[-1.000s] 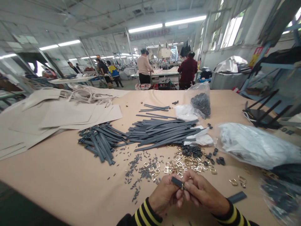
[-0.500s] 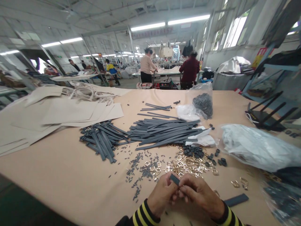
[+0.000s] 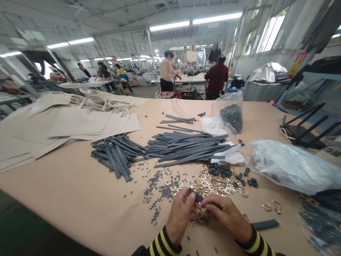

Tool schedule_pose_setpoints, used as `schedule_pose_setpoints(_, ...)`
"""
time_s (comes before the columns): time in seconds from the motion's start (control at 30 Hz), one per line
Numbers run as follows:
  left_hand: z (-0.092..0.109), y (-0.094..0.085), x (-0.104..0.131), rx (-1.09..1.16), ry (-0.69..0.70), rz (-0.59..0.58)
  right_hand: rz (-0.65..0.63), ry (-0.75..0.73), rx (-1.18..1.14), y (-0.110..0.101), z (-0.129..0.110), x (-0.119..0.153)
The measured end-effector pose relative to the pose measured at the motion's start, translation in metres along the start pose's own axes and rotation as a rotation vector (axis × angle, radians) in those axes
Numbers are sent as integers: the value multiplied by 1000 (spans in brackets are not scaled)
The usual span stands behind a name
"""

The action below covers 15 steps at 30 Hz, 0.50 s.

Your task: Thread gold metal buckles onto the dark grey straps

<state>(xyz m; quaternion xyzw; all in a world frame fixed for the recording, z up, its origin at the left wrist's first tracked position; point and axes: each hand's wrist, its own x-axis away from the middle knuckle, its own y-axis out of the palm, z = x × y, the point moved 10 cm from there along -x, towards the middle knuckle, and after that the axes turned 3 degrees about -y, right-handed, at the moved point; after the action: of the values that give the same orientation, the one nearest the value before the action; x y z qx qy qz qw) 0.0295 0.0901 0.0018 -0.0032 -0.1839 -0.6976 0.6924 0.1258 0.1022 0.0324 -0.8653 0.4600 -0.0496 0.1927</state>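
Note:
A dark grey strap (image 3: 195, 195) is pinched between the thumb and fingers of my left hand (image 3: 181, 213). My right hand (image 3: 227, 214) has its fingertips pressed together at the strap's near end, where a small gold buckle (image 3: 200, 217) shows below, partly hidden by the fingers. Beneath the right forearm another dark strap (image 3: 265, 224) lies on the table, its left part covered. Just beyond my hands spreads a pile of gold buckles (image 3: 213, 183), with small dark pieces (image 3: 166, 190) scattered to its left.
Dark straps lie in a long pile (image 3: 186, 147) and a bundle (image 3: 114, 156) mid-table. Beige panels (image 3: 77, 122) cover the left. Plastic bags (image 3: 290, 165) and a black router (image 3: 301, 135) stand right. Dark loops (image 3: 220, 170) sit by the buckles. People work behind the table.
Both hands have shifted slightly, and the strap now slants more, with more of it visible. A gold buckle now shows below the fingers. The view has moved a little.

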Motion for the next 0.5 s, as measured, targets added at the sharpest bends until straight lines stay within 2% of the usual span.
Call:
schedule_pose_setpoints(0.13,9,2,3,-144,74,-10,42,59,-51,2,4,0)
schedule_pose_setpoints(0.27,12,2,8,-292,146,30,55,95,-97,4,5,1)
schedule_pose_setpoints(0.37,17,4,13,-434,197,72,69,128,-60,3,9,1)
schedule_pose_setpoints(0.5,24,8,19,-547,249,110,163,137,87,-1,14,3)
